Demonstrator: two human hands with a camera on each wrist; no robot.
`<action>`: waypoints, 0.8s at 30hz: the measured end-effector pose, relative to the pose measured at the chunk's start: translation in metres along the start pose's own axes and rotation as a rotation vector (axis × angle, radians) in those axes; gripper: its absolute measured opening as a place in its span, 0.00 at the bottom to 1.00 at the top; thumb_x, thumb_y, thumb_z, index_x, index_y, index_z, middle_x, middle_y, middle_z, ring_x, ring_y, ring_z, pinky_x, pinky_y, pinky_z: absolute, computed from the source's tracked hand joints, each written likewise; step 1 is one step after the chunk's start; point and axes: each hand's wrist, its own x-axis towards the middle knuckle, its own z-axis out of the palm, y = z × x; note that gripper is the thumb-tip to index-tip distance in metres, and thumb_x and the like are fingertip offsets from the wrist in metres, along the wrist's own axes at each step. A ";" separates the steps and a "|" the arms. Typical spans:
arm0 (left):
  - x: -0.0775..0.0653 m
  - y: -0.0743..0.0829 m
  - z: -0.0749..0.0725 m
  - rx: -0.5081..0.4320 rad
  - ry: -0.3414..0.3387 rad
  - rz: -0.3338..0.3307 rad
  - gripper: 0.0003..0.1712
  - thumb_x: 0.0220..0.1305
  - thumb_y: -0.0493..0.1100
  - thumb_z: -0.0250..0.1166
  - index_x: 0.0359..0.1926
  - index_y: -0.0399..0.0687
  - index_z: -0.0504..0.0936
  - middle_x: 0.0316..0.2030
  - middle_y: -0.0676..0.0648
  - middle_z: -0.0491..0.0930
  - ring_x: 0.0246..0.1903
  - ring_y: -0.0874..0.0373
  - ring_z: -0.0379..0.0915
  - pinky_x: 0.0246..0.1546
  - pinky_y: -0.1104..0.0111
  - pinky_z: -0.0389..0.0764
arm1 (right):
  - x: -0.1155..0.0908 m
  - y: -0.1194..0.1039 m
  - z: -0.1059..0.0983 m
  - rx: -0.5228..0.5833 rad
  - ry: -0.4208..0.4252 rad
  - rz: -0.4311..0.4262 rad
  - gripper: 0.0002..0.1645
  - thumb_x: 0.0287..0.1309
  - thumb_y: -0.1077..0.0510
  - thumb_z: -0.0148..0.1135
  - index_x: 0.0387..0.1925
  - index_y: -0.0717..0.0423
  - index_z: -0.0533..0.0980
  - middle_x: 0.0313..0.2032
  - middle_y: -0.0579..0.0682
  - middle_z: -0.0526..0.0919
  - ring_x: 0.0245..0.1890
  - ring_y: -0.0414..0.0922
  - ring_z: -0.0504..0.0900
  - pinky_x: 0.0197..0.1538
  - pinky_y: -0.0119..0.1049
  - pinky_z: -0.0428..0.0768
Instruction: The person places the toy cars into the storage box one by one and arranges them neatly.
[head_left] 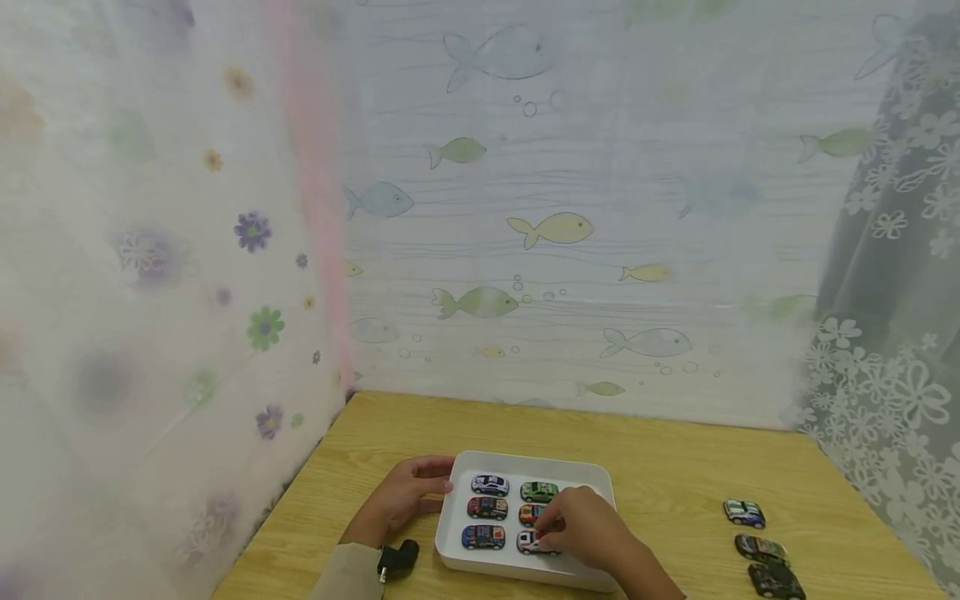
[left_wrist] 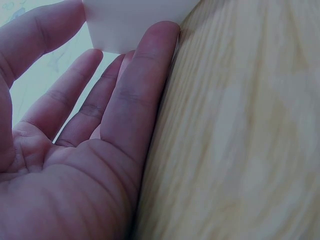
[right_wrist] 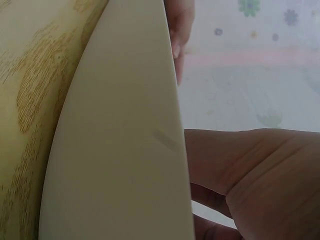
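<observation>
One white car (head_left: 528, 543) | long axis left-right | right grip (head_left: 588, 525) pinching

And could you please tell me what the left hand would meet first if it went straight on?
The white tray, at its left side: the left hand points toward it, and its fingertips appear to touch it, though exact contact is unclear.

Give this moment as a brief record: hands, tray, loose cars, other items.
Left hand: touches the white tray at its left side
Right hand: holds the white-and-red car in the tray
Tray: six toy cars, two columns of three
Outside: three more cars, on the wooden table
Other: black object beside the left sleeve
</observation>
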 end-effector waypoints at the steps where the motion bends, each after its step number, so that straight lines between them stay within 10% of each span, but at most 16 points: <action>1: 0.000 0.000 0.000 0.000 0.001 0.000 0.33 0.67 0.38 0.70 0.71 0.39 0.73 0.67 0.37 0.75 0.57 0.49 0.81 0.55 0.54 0.86 | 0.000 0.000 0.000 0.002 0.003 -0.001 0.05 0.49 0.53 0.82 0.29 0.43 0.90 0.26 0.29 0.86 0.31 0.30 0.77 0.33 0.29 0.76; 24: -0.002 0.002 0.002 -0.008 0.006 -0.009 0.32 0.68 0.37 0.69 0.70 0.39 0.73 0.67 0.37 0.75 0.58 0.48 0.80 0.54 0.54 0.87 | -0.027 0.028 -0.069 -0.055 0.132 0.152 0.10 0.52 0.52 0.80 0.38 0.45 0.89 0.40 0.40 0.89 0.40 0.42 0.83 0.41 0.40 0.85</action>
